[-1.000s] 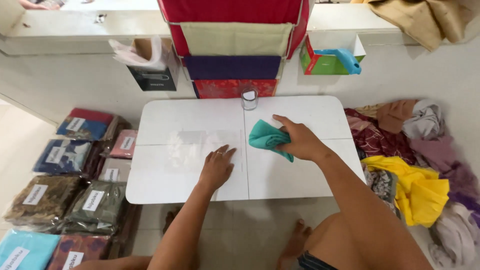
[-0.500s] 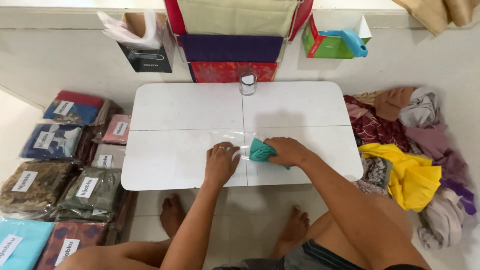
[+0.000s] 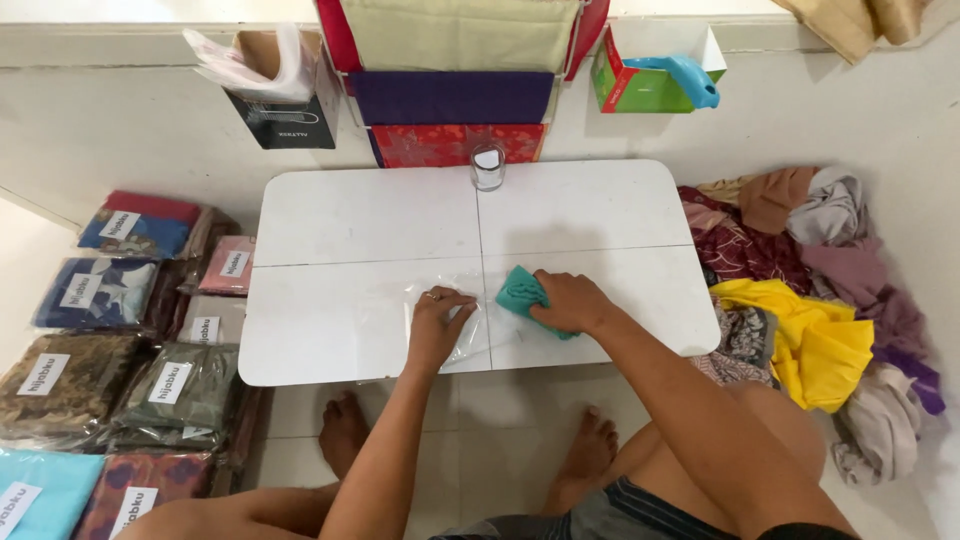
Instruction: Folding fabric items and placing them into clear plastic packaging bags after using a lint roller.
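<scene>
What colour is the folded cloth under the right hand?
Teal folded cloth under the right hand, seen from the head camera.

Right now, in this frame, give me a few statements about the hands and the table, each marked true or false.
1. The right hand grips a folded teal cloth. True.
2. The left hand lies on a clear plastic bag. True.
3. The small glass stands at the table's near edge. False: it stands at the far edge of the white table.
4. The yellow cloth lies on the table. False: it lies on the floor to the right.
</scene>
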